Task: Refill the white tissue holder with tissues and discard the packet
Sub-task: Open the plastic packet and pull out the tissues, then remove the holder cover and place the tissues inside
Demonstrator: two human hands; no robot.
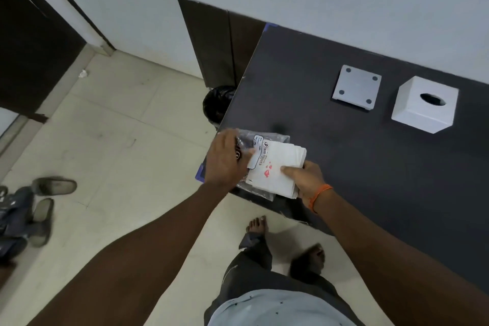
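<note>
At the dark table's near left corner, my left hand [225, 159] grips the clear plastic tissue packet [267, 140] with its printed label. My right hand [304, 180] pinches the white stack of tissues [275, 169], which sticks partly out of the packet. The white cube tissue holder [426, 106], with its oval slot facing up, stands on the table at the far right. Its flat grey base plate [357, 87] lies separately just left of it.
A bin lined with a black bag [218, 103] stands on the floor beside the table's left edge [238, 103]. Sandals [45, 193] lie on the tiled floor at left. My bare feet [264, 225] are near the table's front edge. A white wall backs the table.
</note>
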